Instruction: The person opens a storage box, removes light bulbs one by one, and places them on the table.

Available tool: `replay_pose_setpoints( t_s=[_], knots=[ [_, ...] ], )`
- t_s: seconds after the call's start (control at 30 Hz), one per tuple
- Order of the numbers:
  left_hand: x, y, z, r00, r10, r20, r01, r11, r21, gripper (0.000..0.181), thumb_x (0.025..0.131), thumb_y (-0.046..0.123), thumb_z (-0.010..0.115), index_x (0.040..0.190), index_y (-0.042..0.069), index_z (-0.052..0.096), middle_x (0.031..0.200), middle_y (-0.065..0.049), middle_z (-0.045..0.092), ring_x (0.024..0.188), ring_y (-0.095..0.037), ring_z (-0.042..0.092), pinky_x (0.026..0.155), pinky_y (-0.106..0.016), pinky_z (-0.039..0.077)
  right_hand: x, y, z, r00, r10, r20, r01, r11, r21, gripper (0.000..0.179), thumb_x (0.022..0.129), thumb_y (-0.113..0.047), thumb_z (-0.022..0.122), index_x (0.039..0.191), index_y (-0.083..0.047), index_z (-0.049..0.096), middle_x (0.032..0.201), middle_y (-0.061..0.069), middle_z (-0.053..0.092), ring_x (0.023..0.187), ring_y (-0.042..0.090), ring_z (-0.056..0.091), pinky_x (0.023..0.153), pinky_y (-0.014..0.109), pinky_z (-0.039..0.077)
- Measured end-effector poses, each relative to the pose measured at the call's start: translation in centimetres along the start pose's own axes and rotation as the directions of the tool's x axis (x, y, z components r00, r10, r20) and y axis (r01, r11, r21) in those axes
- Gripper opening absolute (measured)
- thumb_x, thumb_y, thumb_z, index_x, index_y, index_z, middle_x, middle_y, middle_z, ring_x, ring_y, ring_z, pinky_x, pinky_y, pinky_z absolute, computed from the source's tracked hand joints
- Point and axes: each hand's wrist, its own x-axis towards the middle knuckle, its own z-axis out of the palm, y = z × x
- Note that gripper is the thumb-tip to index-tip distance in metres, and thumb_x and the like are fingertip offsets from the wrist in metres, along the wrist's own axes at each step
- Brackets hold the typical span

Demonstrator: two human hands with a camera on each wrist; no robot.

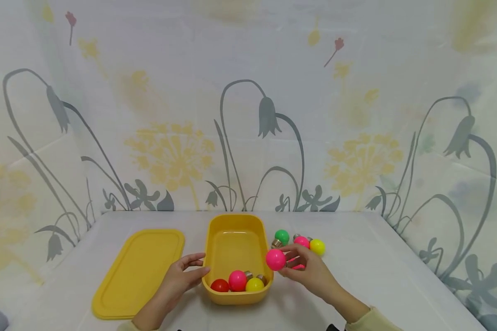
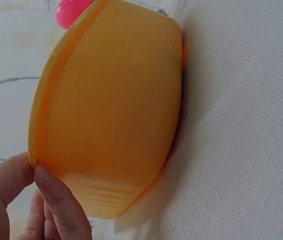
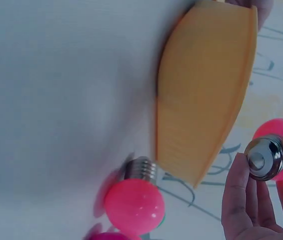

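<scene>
A yellow plastic box (image 1: 236,299) stands on the table, with a red bulb (image 1: 220,285), a pink bulb (image 1: 237,280) and a yellow bulb (image 1: 254,284) lying at its near end. My left hand (image 1: 181,278) pinches the left rim of the box between thumb and finger; the left wrist view shows the fingertips on the box's edge (image 2: 33,125). Just beyond the right rim, my right hand (image 1: 308,269) holds another pink light bulb (image 1: 275,259), its round end toward the box. In the right wrist view, fingers and thumb grip its metal screw base (image 3: 266,159).
A yellow lid (image 1: 138,271) lies flat left of the box. Right of the box lie a green bulb (image 1: 282,236), a pink bulb (image 1: 301,242) and a yellow bulb (image 1: 317,247). One more pink bulb (image 1: 299,266) is partly hidden behind my right hand. A flowered cloth (image 1: 248,151) hangs behind the table.
</scene>
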Motion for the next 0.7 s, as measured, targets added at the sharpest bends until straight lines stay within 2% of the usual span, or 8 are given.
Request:
replay_pose_setpoints(
  t_s=[0.13,0.4,0.7],
  knots=[
    [0.1,-0.1,0.0,1.0,0.001,0.005,-0.001,1.0,-0.009,0.052,0.076,0.018,0.078,0.12,0.0,0.058,0.104,-0.012,0.055,0.077,-0.018,0.057,0.073,-0.03,0.054,-0.7,0.8,-1.1,0.999,-0.007,-0.035,0.007,1.0,-0.014,0.042,0.077,-0.009,0.075,0.114,-0.003,0.058,0.098,0.011,0.06,0.083,0.023,0.061,0.071,0.026,0.053],
    [0.0,0.0,0.0,1.0,0.004,0.005,-0.004,1.0,-0.014,0.05,0.077,0.016,0.077,0.121,0.0,0.058,0.104,-0.012,0.055,0.077,-0.018,0.057,0.072,-0.029,0.054,-2.1,2.3,-3.6,0.994,0.042,-0.103,-0.045,0.998,-0.033,0.044,0.077,-0.008,0.075,0.116,-0.001,0.057,0.099,0.012,0.059,0.081,0.021,0.061,0.069,0.025,0.053],
    [-0.1,0.0,0.0,1.0,0.007,0.005,-0.007,1.0,-0.016,0.05,0.077,0.016,0.077,0.12,0.0,0.058,0.103,-0.012,0.055,0.077,-0.018,0.057,0.073,-0.03,0.054,-2.5,4.0,-6.0,0.98,0.068,-0.186,-0.085,0.992,-0.088,0.044,0.077,-0.004,0.075,0.117,-0.001,0.057,0.1,0.012,0.061,0.08,0.019,0.063,0.067,0.024,0.053]
  ],
)
